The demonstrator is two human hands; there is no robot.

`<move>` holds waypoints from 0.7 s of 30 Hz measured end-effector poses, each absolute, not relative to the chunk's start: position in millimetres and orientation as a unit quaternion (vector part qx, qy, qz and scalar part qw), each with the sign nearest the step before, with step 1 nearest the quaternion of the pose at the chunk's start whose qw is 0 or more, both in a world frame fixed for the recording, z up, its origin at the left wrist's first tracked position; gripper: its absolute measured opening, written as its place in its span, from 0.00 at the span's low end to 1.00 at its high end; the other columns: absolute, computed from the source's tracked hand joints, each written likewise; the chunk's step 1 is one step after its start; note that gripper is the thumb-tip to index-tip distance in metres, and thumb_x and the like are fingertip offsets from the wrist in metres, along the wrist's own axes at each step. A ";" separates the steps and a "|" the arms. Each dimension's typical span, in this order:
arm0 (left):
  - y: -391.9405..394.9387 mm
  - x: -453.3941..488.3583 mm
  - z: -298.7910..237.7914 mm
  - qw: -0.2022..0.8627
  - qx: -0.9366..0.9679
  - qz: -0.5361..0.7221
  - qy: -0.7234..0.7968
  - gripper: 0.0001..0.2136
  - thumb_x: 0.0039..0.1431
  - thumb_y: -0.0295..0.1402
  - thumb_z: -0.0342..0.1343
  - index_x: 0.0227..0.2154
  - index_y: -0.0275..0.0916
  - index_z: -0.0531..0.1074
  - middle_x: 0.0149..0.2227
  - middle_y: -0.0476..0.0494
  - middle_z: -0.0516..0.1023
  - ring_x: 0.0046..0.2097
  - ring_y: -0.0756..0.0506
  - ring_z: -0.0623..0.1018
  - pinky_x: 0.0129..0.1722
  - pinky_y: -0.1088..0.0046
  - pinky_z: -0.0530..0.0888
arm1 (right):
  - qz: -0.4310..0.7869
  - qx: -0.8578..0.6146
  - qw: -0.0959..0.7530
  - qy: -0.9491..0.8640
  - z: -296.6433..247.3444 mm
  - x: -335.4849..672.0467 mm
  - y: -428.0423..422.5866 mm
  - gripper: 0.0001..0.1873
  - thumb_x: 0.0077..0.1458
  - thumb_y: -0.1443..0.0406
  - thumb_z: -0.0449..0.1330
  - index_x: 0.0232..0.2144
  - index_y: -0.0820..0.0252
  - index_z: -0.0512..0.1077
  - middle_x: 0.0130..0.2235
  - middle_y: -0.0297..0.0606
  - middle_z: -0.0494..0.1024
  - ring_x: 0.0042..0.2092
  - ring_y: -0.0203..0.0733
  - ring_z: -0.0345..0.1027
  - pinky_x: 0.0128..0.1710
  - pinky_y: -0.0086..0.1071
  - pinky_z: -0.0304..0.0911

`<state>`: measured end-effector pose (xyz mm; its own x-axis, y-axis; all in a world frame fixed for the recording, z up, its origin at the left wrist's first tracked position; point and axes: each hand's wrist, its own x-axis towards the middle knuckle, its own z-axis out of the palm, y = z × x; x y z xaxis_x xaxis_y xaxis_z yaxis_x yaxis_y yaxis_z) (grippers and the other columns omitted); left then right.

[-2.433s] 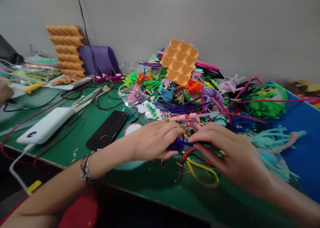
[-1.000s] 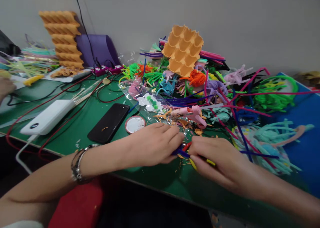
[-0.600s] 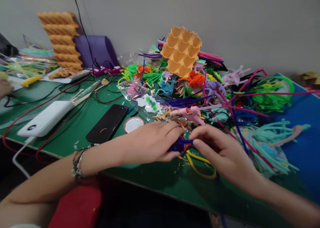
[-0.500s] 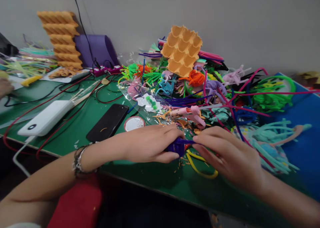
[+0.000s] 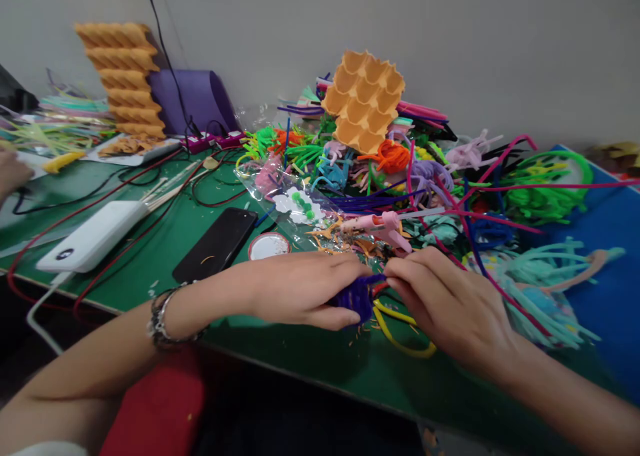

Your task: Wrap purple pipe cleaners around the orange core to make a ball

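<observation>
My left hand [image 5: 310, 288] is closed around a coil of dark purple pipe cleaner [image 5: 361, 301], which it covers in part. Fingers of my right hand [image 5: 445, 303] pinch the loose end of the same pipe cleaner at the coil's right side. Just below, a bent yellow pipe cleaner [image 5: 400, 336] lies on the green table. A pink glue gun [image 5: 383, 226] rests beyond my hands among orange scraps. Left of it is a round white lid [image 5: 269, 247] with a red rim.
A black phone [image 5: 217, 243] and a white power bank [image 5: 95, 236] with a cable lie at left. Behind are heaps of coloured pipe cleaners [image 5: 333, 169] and an orange egg tray [image 5: 367, 99]. Another person's hand [image 5: 13, 171] shows at far left. Red cords cross the table [image 5: 175, 206].
My right hand has shifted slightly, its fingers curling closer to the coil. The purple strand between the hands looks shorter, and more of the coil shows beside my left hand.
</observation>
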<state>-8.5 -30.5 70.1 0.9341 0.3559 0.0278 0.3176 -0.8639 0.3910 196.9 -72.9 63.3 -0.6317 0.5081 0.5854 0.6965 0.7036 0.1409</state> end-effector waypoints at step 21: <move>-21.4 -10.3 66.1 0.132 0.892 0.307 0.304 0.24 0.46 0.45 0.61 0.44 0.38 0.67 0.42 0.43 0.76 0.43 0.43 0.74 0.43 0.69 0.67 | 0.059 -0.391 0.335 -0.856 69.4 203.3 -68.7 0.07 0.57 0.70 0.50 0.27 0.57 0.62 0.24 0.31 0.65 0.26 0.33 0.60 0.23 0.27 0.54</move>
<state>-10.3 -21.4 66.1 0.6261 0.6235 0.4682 0.4616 -0.7803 0.4219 203.3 -68.7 69.4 -0.4708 0.7080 0.5263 0.6290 0.6877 -0.3625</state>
